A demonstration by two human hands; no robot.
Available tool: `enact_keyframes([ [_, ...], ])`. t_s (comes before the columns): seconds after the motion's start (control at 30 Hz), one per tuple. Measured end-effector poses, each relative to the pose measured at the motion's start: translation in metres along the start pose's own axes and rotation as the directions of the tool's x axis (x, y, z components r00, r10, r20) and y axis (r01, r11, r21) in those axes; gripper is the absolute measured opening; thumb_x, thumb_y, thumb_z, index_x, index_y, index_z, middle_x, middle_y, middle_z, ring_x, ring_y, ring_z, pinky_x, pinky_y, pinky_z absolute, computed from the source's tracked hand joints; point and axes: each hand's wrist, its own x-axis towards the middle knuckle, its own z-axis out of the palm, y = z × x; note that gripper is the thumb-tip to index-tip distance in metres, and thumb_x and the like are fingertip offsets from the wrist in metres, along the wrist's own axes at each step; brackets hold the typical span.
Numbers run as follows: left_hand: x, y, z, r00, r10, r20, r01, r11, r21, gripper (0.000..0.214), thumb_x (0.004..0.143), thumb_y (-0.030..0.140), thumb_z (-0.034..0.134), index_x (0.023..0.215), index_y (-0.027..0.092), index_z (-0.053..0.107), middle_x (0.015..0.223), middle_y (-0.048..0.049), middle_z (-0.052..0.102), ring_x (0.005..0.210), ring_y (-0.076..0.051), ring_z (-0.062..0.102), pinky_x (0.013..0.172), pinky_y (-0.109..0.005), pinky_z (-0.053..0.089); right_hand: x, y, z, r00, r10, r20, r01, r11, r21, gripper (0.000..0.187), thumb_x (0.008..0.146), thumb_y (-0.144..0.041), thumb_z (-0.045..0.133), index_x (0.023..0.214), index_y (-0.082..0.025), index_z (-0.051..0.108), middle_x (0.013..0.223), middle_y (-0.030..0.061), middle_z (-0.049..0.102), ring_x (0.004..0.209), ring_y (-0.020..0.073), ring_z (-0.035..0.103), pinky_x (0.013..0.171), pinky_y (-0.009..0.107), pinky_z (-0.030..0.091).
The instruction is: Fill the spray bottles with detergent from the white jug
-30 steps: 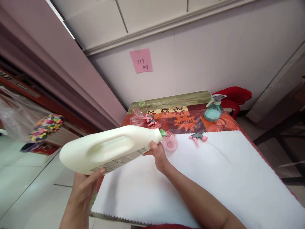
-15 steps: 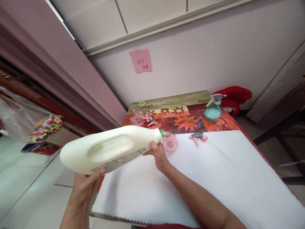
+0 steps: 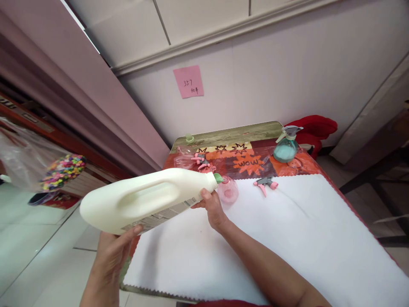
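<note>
A big cream-white plastic jug [image 3: 143, 200] with a moulded handle lies tipped on its side in the air, its green spout against the mouth of a small pink round bottle [image 3: 227, 190] that stands on the white cloth [image 3: 287, 230]. My left hand [image 3: 113, 249] grips the jug's base from below. My right hand [image 3: 213, 209] holds the jug near its neck, next to the pink bottle. A pink and grey spray head [image 3: 265, 184] lies loose on the cloth to the right.
A teal spray bottle [image 3: 286, 147] stands at the table's far right corner. Clear pink bottles and spray heads [image 3: 191, 160] lie at the far left, with a green cap [image 3: 189, 138] behind them. A red cushion [image 3: 315, 128] sits beyond the table, and a pink note [image 3: 188, 81] is on the wall.
</note>
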Motion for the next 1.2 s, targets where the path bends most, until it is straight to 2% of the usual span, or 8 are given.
enact_keyframes([
  [0.27, -0.0006, -0.0008, -0.0013, 1.000, -0.009, 0.002, 0.009, 1.000, -0.012, 0.078, 0.049, 0.013, 0.090, 0.124, 0.023, 0.069, 0.115, -0.0085, 0.076, 0.111, -0.033, 0.069, 0.093, -0.038, 0.059, -0.0008, -0.0029, 0.0011, 1.000, 0.006, 0.000, -0.006, 1.000, -0.004, 0.068, 0.079, -0.065, 0.064, 0.125, -0.015, 0.062, 0.106, 0.0124, 0.072, 0.090, 0.0257, 0.070, 0.066, 0.037, 0.064],
  [0.37, -0.0005, 0.0005, -0.0001, 1.000, -0.017, 0.012, 0.017, 1.000, -0.017, 0.079, 0.047, 0.012, 0.090, 0.123, 0.024, 0.070, 0.114, -0.0085, 0.076, 0.112, -0.034, 0.068, 0.093, -0.040, 0.059, -0.0006, -0.0025, 0.0008, 1.000, 0.000, 0.001, 0.000, 1.000, -0.003, 0.065, 0.080, -0.064, 0.064, 0.124, -0.015, 0.063, 0.107, 0.0124, 0.072, 0.090, 0.0257, 0.070, 0.066, 0.037, 0.064],
  [0.57, -0.0008, 0.0003, -0.0006, 1.000, -0.017, -0.014, 0.017, 1.000, -0.006, 0.076, 0.048, 0.014, 0.090, 0.121, 0.023, 0.071, 0.112, -0.0082, 0.076, 0.104, -0.032, 0.070, 0.090, -0.040, 0.060, -0.0002, -0.0019, 0.0004, 1.000, -0.003, 0.008, 0.003, 1.000, 0.002, 0.063, 0.082, -0.062, 0.064, 0.124, -0.015, 0.063, 0.108, 0.0125, 0.072, 0.092, 0.0257, 0.070, 0.065, 0.035, 0.063],
  [0.87, -0.0008, 0.0009, -0.0024, 1.000, -0.016, -0.006, 0.016, 1.000, 0.007, 0.078, 0.048, 0.014, 0.090, 0.122, 0.022, 0.070, 0.111, -0.0095, 0.076, 0.106, -0.033, 0.070, 0.088, -0.038, 0.061, -0.0009, -0.0026, 0.0012, 1.000, 0.001, 0.005, -0.001, 1.000, 0.005, 0.064, 0.081, -0.062, 0.064, 0.123, -0.014, 0.062, 0.107, 0.0126, 0.073, 0.089, 0.0250, 0.070, 0.065, 0.035, 0.064],
  [1.2, -0.0019, -0.0003, -0.0081, 0.999, -0.038, -0.021, 0.038, 0.999, 0.023, 0.086, 0.045, 0.013, 0.090, 0.127, 0.024, 0.066, 0.102, -0.0079, 0.078, 0.099, -0.033, 0.072, 0.078, -0.038, 0.063, -0.0013, -0.0010, 0.0014, 1.000, 0.008, 0.009, -0.008, 1.000, 0.013, 0.063, 0.081, -0.061, 0.065, 0.123, -0.014, 0.062, 0.108, 0.0128, 0.073, 0.091, 0.0256, 0.071, 0.064, 0.035, 0.064],
])
